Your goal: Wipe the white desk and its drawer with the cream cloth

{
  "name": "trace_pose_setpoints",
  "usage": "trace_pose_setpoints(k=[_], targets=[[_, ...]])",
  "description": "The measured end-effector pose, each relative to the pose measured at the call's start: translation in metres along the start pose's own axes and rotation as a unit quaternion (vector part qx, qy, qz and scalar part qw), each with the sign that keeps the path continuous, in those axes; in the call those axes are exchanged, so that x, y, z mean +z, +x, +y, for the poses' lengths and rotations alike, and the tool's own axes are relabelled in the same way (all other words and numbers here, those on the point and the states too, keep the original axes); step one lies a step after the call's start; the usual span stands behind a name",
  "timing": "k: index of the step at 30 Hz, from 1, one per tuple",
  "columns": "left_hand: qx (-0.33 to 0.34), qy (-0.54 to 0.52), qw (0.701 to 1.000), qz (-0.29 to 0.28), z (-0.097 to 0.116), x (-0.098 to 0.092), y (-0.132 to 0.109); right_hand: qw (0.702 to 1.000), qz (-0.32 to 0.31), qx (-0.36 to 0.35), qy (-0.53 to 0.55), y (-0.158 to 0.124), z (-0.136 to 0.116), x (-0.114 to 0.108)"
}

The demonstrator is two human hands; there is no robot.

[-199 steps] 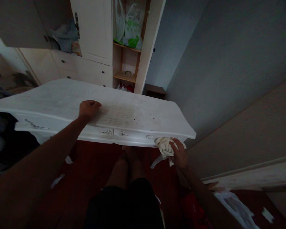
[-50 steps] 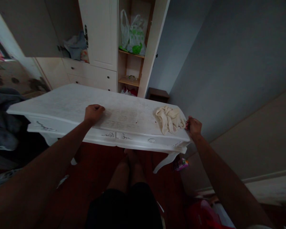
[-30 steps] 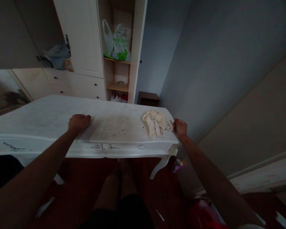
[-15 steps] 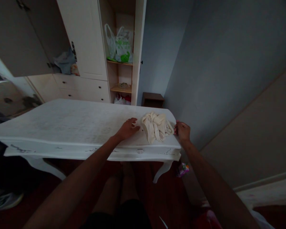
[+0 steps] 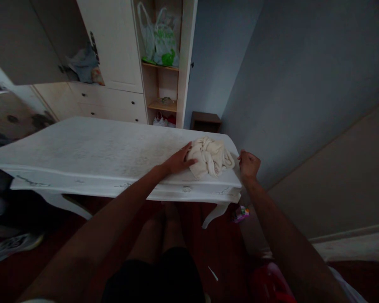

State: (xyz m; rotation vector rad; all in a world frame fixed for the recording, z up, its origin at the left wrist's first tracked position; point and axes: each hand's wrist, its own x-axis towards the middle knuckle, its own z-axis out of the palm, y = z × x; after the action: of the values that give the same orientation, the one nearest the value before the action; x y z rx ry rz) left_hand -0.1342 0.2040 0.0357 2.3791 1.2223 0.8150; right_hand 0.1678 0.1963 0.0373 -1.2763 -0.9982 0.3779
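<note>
A crumpled cream cloth (image 5: 211,156) lies on the right end of a white, dusty table (image 5: 91,147). My left hand (image 5: 179,160) reaches across the tabletop, fingers stretched out, and touches the cloth's left side. My right hand (image 5: 249,164) is curled at the table's right end, fingers closed on the edge, a little apart from the cloth.
A cream wardrobe (image 5: 113,54) with drawers and open shelves holding plastic bags (image 5: 159,38) stands behind the table. A small dark stool (image 5: 205,121) sits by the grey wall. A shoe (image 5: 12,246) and a small pink item (image 5: 239,213) lie on the red floor.
The cloth went from my right hand at the table's front edge onto the tabletop. My left hand slid right from the table's middle and now touches the cloth.
</note>
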Motion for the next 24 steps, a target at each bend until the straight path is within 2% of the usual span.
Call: trace_pose_setpoints(k=[3,5,8,11,15,16,17,18,19,21,23,24], targets=[[-0.038,0.007,0.999,0.032,-0.026,-0.021,-0.009,1.0,0.012,0.002,-0.008,0.001,-0.002,0.0],[-0.041,-0.009,0.998,0.055,-0.042,-0.032,-0.014,0.999,0.026,-0.028,-0.021,-0.002,-0.008,0.0],[-0.065,-0.059,0.991,0.097,-0.056,-0.038,-0.018,0.993,0.092,-0.075,-0.029,-0.021,-0.022,-0.002],[-0.096,-0.122,0.979,0.134,-0.061,-0.037,-0.016,0.989,0.143,-0.048,0.013,-0.065,-0.03,-0.004],[-0.129,-0.249,0.942,0.186,-0.061,-0.035,-0.012,0.981,0.101,0.081,0.144,-0.15,-0.022,0.001],[-0.139,-0.279,0.93,0.196,-0.06,-0.035,-0.012,0.977,0.065,0.119,0.163,-0.17,-0.018,0.004],[-0.147,-0.302,0.92,0.204,-0.06,-0.035,-0.011,0.971,0.002,0.165,0.176,-0.187,-0.014,0.007],[-0.154,-0.316,0.912,0.211,-0.06,-0.035,-0.011,0.955,-0.076,0.221,0.183,-0.202,-0.01,0.012],[-0.158,-0.32,0.909,0.216,-0.059,-0.035,-0.011,0.926,-0.155,0.288,0.189,-0.212,-0.007,0.016],[-0.16,-0.303,0.913,0.219,-0.058,-0.034,-0.011,0.839,-0.281,0.418,0.207,-0.223,-0.002,0.025],[-0.156,-0.276,0.926,0.203,-0.057,-0.034,-0.011,0.752,-0.34,0.509,0.247,-0.221,0.0,0.033],[-0.153,-0.267,0.932,0.193,-0.057,-0.034,-0.011,0.719,-0.351,0.534,0.273,-0.218,0.0,0.038]])
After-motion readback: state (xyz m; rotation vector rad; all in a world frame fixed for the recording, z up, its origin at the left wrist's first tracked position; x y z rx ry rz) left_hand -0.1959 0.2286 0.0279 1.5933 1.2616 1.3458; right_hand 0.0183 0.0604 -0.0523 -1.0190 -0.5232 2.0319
